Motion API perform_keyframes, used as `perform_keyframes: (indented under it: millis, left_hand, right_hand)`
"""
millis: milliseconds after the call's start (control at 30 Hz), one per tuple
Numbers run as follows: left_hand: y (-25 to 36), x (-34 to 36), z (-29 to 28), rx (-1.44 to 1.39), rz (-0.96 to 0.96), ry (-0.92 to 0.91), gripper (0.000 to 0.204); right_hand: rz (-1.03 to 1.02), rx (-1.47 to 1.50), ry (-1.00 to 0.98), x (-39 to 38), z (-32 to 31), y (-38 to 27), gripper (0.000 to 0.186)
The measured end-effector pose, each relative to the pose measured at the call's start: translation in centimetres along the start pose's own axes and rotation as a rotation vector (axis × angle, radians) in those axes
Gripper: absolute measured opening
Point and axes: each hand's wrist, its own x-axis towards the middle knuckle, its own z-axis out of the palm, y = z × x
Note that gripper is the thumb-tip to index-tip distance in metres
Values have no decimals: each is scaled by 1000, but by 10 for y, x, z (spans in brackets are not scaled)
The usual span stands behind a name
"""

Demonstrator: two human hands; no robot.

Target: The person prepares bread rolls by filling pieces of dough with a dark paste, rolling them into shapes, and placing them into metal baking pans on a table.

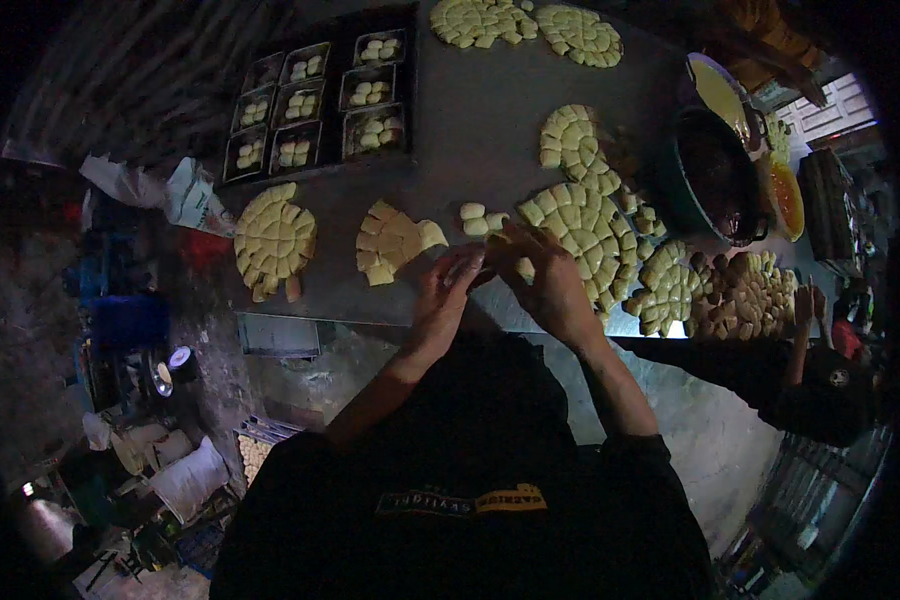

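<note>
Both hands, left hand [442, 295] and right hand [542, 282], pinch one dough piece [522, 268] between their fingertips. Cut dough rounds [275, 240] lie at ten and two o'clock, baking tins [322, 100] at eleven.

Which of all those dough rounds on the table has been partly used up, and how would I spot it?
Start at the dark baking tray of small tins at the table's far left. Nearer the person, below it, sit two pale dough rounds; the left round is nearly whole. The partly used round lies right of it, just left of the left hand, reduced to a fan-shaped wedge.
</note>
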Motion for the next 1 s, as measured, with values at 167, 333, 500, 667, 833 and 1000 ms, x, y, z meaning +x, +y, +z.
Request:
perform_keyframes:
  millis: [167, 333, 500, 667, 833, 1000]
  left_hand:
    - [2, -3, -4, 292, 177, -22, 19]
    - [7, 2, -10, -249, -85, -121, 18]
    - [44, -6, 10, -444, -415, -201, 19]
    - [43, -7, 29, 97, -54, -330, 20]
    - [30, -17, 58, 444, 328, -316, 16]
    - [17, -13, 72, 269, 36, -149, 17]
  right_hand:
    - [-102, -198, -34, -6, 23, 8, 43]
    - [109, 181, -119, -18, -7, -23, 41]
    - [-217, 46, -147, -40, -38, -27, 38]
    - [153, 380, -7, -54, -47, -8, 16]
    - [204, 395, -90, -55, -64, 19, 15]
    - [-1, 187, 4, -59, -80, 24, 30]
